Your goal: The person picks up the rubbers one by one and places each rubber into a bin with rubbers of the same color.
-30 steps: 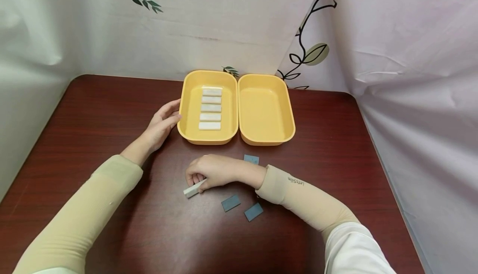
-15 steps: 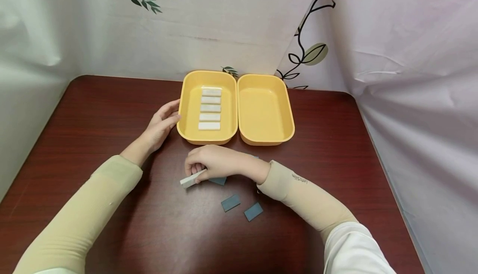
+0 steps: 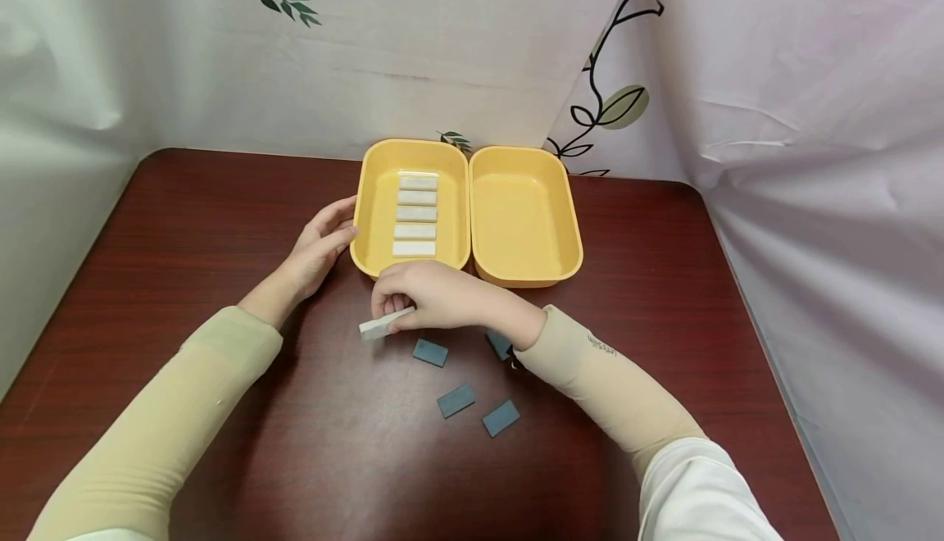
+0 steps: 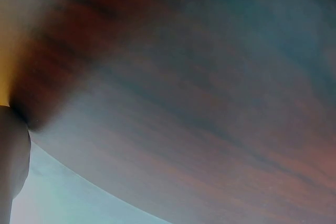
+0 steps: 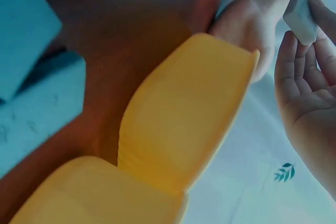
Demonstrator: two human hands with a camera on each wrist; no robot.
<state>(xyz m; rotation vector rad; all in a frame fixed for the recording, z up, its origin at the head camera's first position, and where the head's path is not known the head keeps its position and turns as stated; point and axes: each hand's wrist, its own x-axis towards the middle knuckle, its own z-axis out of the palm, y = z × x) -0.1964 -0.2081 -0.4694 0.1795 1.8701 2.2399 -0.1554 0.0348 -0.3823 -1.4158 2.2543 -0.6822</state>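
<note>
In the head view my right hand [image 3: 431, 293] pinches a white rectangular block [image 3: 385, 325] between thumb and fingers, just in front of the left yellow tray [image 3: 376, 266]. The right wrist view shows the same block [image 5: 303, 14] at the fingertips, tilted. My left hand [image 3: 320, 247] rests with thumb and fingertips against that tray's outer left side. Inside the tray, several white blocks [image 3: 415, 231] lie flat in one column. Several blue-grey tiles [image 3: 456, 401] are spread over the table below my right hand, one partly hidden by the wrist.
A second yellow tray [image 3: 524, 221] stands against the first on its right, with nothing in it. Both are near the back of the dark red table [image 3: 243, 221]. A pale curtain [image 3: 442, 41] with leaf prints hangs behind and at the sides.
My right hand has moved away from me toward the left tray, carrying the white block. A blue-grey tile beneath it has come into sight. My left hand has stayed at the tray.
</note>
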